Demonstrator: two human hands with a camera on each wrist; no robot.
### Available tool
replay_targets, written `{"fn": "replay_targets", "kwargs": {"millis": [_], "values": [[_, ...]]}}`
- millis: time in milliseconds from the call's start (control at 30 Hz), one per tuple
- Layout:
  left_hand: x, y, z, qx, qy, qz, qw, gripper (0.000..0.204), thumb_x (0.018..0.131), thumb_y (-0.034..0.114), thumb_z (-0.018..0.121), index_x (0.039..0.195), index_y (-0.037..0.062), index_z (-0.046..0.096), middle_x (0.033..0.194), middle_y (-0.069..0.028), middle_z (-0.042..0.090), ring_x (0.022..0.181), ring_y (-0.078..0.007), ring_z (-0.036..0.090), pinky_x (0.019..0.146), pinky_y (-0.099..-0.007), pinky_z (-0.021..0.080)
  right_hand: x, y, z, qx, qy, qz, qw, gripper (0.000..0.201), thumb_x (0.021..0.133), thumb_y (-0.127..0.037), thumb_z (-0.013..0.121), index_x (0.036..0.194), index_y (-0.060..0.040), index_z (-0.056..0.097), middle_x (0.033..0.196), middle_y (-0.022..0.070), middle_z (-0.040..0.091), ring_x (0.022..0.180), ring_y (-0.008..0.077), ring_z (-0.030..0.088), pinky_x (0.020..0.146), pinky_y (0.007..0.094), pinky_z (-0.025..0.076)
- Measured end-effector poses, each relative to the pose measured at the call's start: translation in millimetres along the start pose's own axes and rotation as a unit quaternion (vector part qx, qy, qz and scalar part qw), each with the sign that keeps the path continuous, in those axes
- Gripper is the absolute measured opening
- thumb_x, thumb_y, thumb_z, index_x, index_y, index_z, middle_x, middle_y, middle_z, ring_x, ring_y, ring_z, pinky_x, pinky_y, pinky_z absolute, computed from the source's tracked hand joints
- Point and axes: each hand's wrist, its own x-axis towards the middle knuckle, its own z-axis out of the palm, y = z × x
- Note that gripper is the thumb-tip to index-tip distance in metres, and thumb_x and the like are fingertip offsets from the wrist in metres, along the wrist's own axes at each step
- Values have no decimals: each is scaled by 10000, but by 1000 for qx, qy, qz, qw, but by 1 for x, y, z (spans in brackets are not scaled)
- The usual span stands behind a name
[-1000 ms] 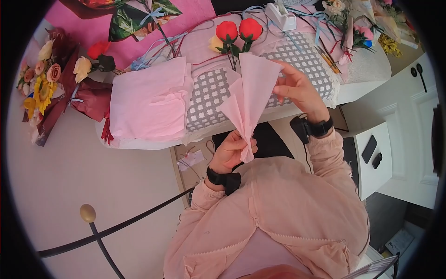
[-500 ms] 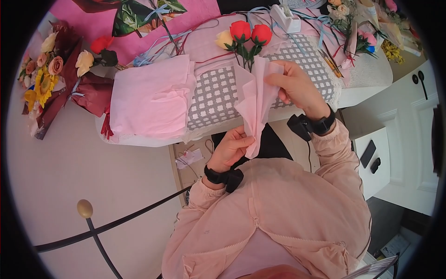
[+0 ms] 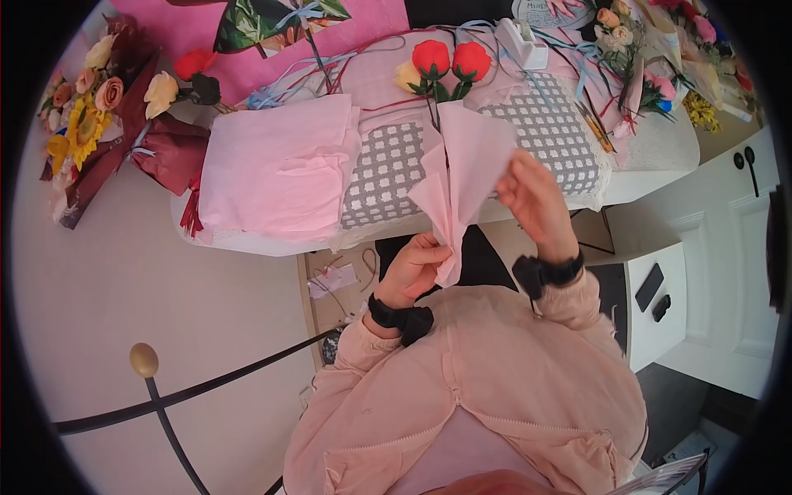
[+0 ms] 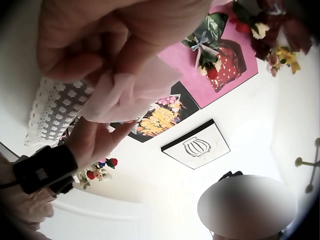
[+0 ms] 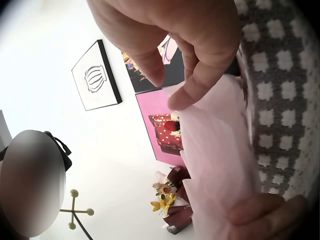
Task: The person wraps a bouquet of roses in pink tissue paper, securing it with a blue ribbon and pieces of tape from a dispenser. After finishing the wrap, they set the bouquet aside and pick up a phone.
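Note:
My left hand [image 3: 412,268] pinches the gathered lower end of a pink tissue paper [image 3: 474,161] wrapped in a cone. Two red roses [image 3: 431,58] and a cream rose [image 3: 407,76] stand above the cone's top, their dark stems running down into the paper. Beside the cone's right edge is my right hand [image 3: 536,194], blurred, its fingers loosely bent. In the right wrist view its thumb and fingers are apart, with a fingertip [image 5: 180,101] right at the paper's upper edge. The left wrist view shows the left fingers closed on the paper [image 4: 120,95].
A folded pink tissue stack [image 3: 276,173] lies left on the grey-and-white crocheted cloth [image 3: 384,169]. Ribbons [image 3: 280,89] and a white tape dispenser [image 3: 521,43] are at the back. Wrapped bouquets [image 3: 87,124] stand at left, and more flowers [image 3: 619,33] at back right.
My right hand gripped the paper's upper right side half a second ago; now it has come off to the right and lower. That side of the paper has spread outward. My left hand keeps its pinch.

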Motion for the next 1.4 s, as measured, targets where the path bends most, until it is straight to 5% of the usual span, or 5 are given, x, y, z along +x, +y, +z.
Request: {"fn": "replay_targets", "kwargs": {"millis": [433, 833, 1033, 1233, 1400], "values": [[-1, -4, 5, -41, -148, -69, 986, 255, 842, 60, 662, 1079, -30, 641, 965, -111, 672, 803, -192, 656, 732, -298, 535, -25, 33, 9, -63, -139, 201, 968, 210, 752, -35, 750, 927, 16, 647, 720, 51, 634, 463, 77, 494, 399, 203, 352], [-19, 25, 32, 186, 25, 54, 981, 212, 861, 48, 654, 1060, -25, 659, 1009, -60, 676, 811, -93, 613, 751, -226, 470, -12, 37, 34, -136, -52, 149, 978, 128, 785, -126, 730, 819, -31, 651, 632, 22, 597, 416, 58, 471, 341, 190, 298], [-20, 24, 39, 431, 142, 138, 880, 165, 873, 27, 606, 1021, -12, 666, 890, -62, 691, 802, -87, 618, 692, -231, 472, -11, 41, 36, -172, -20, 147, 974, 129, 815, -141, 704, 850, -30, 648, 631, 9, 576, 444, 52, 470, 378, 184, 323], [-21, 13, 73, 753, 234, 300, 537, 76, 879, 50, 591, 906, -5, 635, 707, -139, 600, 609, -260, 579, 587, -367, 443, -9, 38, 48, -198, -2, 131, 971, 78, 850, -92, 652, 869, -17, 643, 664, 3, 580, 458, 36, 456, 386, 185, 320], [-24, 19, 87, 748, 173, 338, 544, 77, 883, 45, 578, 882, -10, 633, 670, -165, 552, 583, -333, 531, 548, -405, 406, -11, 37, 43, -183, -27, 126, 975, 79, 869, -82, 632, 895, -9, 646, 665, -1, 577, 467, 27, 456, 393, 181, 321]]}}
